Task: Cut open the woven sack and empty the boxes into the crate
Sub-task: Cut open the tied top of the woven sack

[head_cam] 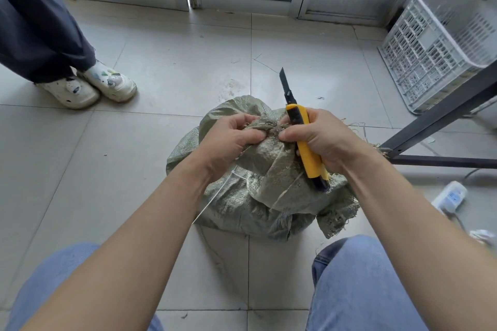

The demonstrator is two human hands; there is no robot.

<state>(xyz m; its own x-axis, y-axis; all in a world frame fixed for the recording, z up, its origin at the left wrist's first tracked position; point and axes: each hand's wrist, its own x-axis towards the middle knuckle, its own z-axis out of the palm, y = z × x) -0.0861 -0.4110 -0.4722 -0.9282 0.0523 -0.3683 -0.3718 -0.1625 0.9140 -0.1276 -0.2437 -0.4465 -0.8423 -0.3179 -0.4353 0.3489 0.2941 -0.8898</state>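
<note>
Fingers of left hand curled tight, pinching the bunched neck of the sack. Right hand grips one knife: yellow handle, blade out, pointing away; thumb touches the same neck. One sack, tied shut, on the floor between the knees; contents hidden. One white crate at far right, well apart; contents cannot be told. Two shoes at upper left.

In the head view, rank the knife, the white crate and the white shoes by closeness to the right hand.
1. Knife, gripped in the right hand.
2. White crate, off to its right.
3. White shoes, far left.
</note>
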